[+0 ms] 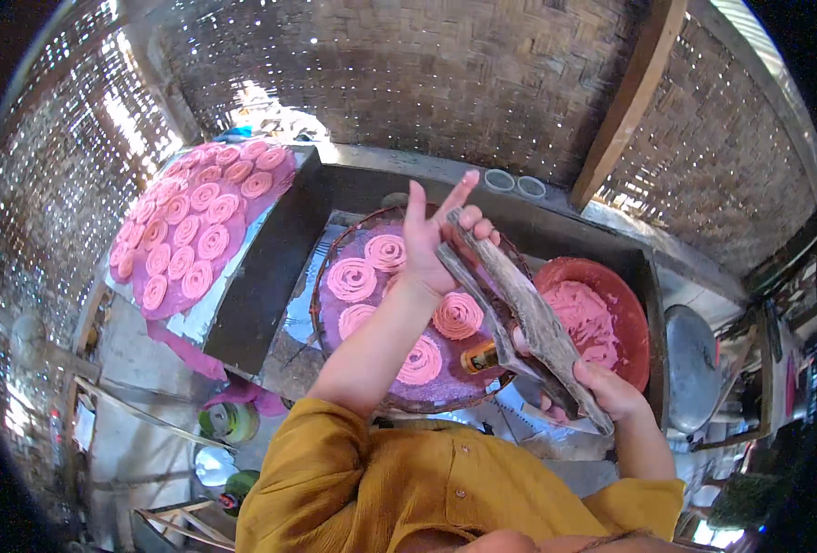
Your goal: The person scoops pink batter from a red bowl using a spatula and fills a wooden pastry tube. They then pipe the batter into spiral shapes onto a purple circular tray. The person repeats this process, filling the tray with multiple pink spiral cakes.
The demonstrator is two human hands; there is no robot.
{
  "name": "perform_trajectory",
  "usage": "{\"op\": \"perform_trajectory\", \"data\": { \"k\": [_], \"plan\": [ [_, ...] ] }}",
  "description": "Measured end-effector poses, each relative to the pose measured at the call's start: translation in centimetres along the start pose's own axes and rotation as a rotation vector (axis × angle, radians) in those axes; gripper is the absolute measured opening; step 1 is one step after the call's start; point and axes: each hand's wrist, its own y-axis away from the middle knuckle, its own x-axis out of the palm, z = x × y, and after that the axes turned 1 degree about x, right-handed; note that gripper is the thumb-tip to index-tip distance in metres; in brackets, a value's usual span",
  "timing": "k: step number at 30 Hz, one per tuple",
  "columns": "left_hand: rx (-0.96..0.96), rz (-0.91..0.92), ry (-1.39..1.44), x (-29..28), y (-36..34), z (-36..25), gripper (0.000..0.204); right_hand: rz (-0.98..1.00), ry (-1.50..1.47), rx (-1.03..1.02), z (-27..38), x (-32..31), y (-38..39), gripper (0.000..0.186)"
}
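Two long, weathered grey wooden bars (528, 300) lie side by side, slanting across in front of me. My left hand (438, 235) is at their upper end, thumb and index finger stretched out, the other fingers curled against the wood. At the lower end my right hand (611, 392) is closed round the bars, thumb on top. A yellow-and-dark cylinder like a can (479, 357) sits against the bars; whether it is fixed to them I cannot tell. Below the left hand, a round rimmed tray (317, 304) with a purple sheet holds pink coiled spirals (457, 316) of strands.
A red basin (637, 323) of pink dough (583, 318) stands to the right, beside a grey metal lid (691, 369). At the left, many pink spirals cover a purple sheet (173, 300). Two small round dishes (514, 182) rest on the back ledge, below a woven wall (408, 83).
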Motion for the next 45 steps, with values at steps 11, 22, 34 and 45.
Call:
{"op": "perform_trajectory", "data": {
  "k": [11,22,34,45],
  "plan": [
    [0.101,-0.156,0.002,-5.3,1.8,0.2,0.041,-0.215,0.490,0.097,-0.1,0.7,-2.3,0.054],
    [0.068,-0.103,0.003,-0.1,2.9,-0.1,0.025,-0.344,0.565,0.007,0.8,2.8,1.3,0.053],
    [0.126,-0.042,-0.040,4.3,4.0,-0.3,0.033,-0.429,0.620,-0.065,3.4,6.3,4.0,0.042],
    [0.194,-0.040,-0.051,6.2,2.9,-2.6,0.039,-0.514,0.777,-0.044,4.9,6.7,2.7,0.045]
  ]
}}
